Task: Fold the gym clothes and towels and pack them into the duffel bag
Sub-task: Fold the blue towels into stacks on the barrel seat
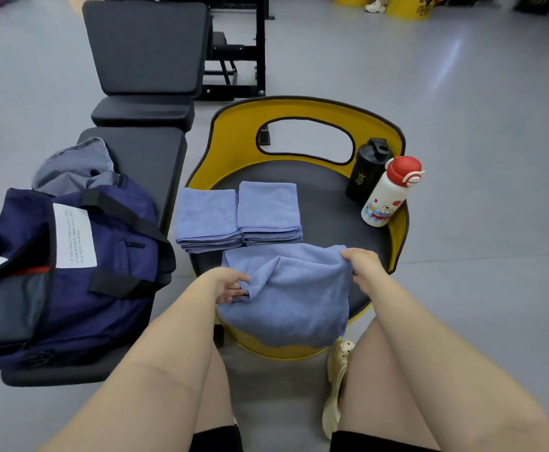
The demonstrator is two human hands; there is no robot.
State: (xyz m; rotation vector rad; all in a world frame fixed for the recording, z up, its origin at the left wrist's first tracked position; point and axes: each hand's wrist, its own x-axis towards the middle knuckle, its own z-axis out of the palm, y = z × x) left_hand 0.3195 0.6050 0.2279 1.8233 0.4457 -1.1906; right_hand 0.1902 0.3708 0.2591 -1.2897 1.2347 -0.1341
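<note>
Two hands: left hand (232, 286) and right hand (361, 267) each pinch the blue towel (294, 301) at opposite edges.
Beyond grip: two folded towels (238, 216).
Left of grip: duffel bag (71, 256), unzipped.

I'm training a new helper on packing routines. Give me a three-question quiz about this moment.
1. True or false: both hands grip the unfolded blue towel.
2. How many folded towels lie on the chair seat beyond it? A) one B) two C) four
3. Fill in: the navy duffel bag rests on the black ____.

Key
1. True: the left hand pinches its left edge and the right hand holds its right corner.
2. B: the left folded towel and the right folded towel lie side by side.
3. Bench.
</note>
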